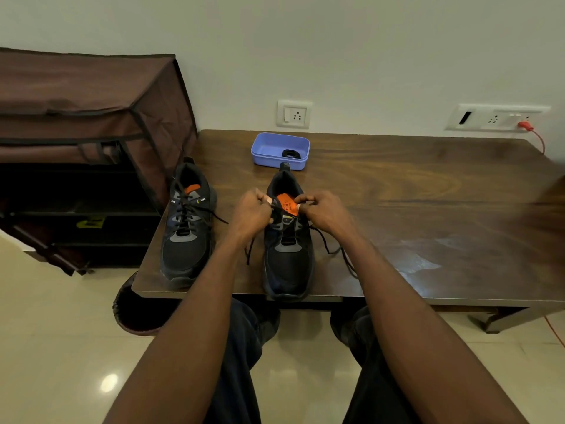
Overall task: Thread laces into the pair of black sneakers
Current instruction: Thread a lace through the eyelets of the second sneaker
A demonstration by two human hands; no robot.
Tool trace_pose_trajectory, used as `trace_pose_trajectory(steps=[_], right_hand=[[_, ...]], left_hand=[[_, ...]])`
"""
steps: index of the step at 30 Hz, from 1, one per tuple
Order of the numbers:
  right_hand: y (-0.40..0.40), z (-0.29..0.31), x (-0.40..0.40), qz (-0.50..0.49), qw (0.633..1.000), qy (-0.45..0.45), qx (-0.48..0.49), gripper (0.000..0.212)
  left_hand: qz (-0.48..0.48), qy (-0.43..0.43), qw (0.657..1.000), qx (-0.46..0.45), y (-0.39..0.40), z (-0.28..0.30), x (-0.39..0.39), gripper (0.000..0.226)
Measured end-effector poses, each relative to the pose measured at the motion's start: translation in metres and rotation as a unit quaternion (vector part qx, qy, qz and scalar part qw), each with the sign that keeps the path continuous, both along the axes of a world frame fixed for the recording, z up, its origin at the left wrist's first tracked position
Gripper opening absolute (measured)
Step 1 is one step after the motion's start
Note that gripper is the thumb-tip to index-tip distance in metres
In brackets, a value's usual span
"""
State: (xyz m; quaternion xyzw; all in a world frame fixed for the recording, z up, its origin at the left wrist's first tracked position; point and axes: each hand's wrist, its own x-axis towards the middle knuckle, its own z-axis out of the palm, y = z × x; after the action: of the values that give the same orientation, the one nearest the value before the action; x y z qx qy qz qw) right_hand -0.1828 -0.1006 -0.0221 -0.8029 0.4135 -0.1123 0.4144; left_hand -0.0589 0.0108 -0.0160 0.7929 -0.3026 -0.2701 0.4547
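Two black sneakers with orange insoles stand toes toward me on the wooden table (pixel 428 191). The left sneaker (pixel 187 228) has its black lace threaded through the eyelets, one end trailing to the right. Over the upper eyelets of the right sneaker (pixel 288 258), my left hand (pixel 252 214) and my right hand (pixel 324 214) each pinch the black lace (pixel 328 247). Loose lace ends hang down on both sides of this shoe. My fingers hide the eyelets they work at.
A lavender plastic tray (pixel 276 145) holding a small black coil sits at the back of the table. A brown fabric shoe rack (pixel 85 142) stands to the left. Wall sockets and a red cable (pixel 538 136) are at the back right. My knees are under the table edge.
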Motion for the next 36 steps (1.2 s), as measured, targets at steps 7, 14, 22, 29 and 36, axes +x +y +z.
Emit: trace_pose_trajectory(steps=[7,14,22,29,36], right_hand=[[0.008,0.002,0.003,0.006,0.999,0.005,-0.035,0.027],[0.009,0.005,-0.001,0.029,0.998,0.026,-0.041,0.025],[0.008,0.005,-0.003,0.048,0.998,0.025,-0.034,0.022],[0.001,0.003,0.000,0.022,1.000,0.006,0.022,0.017],[-0.004,0.007,-0.004,-0.002,0.991,-0.036,0.127,0.020]], left_hand=[[0.087,0.045,0.995,0.019,-0.003,0.000,-0.001,0.009],[0.224,0.033,0.973,-0.036,0.013,0.008,0.008,0.017],[0.057,-0.015,0.998,0.027,0.007,0.002,0.000,0.020],[0.000,-0.031,0.998,0.054,0.002,-0.002,-0.002,0.040],[-0.057,-0.099,0.992,0.057,0.001,0.004,-0.008,0.014]])
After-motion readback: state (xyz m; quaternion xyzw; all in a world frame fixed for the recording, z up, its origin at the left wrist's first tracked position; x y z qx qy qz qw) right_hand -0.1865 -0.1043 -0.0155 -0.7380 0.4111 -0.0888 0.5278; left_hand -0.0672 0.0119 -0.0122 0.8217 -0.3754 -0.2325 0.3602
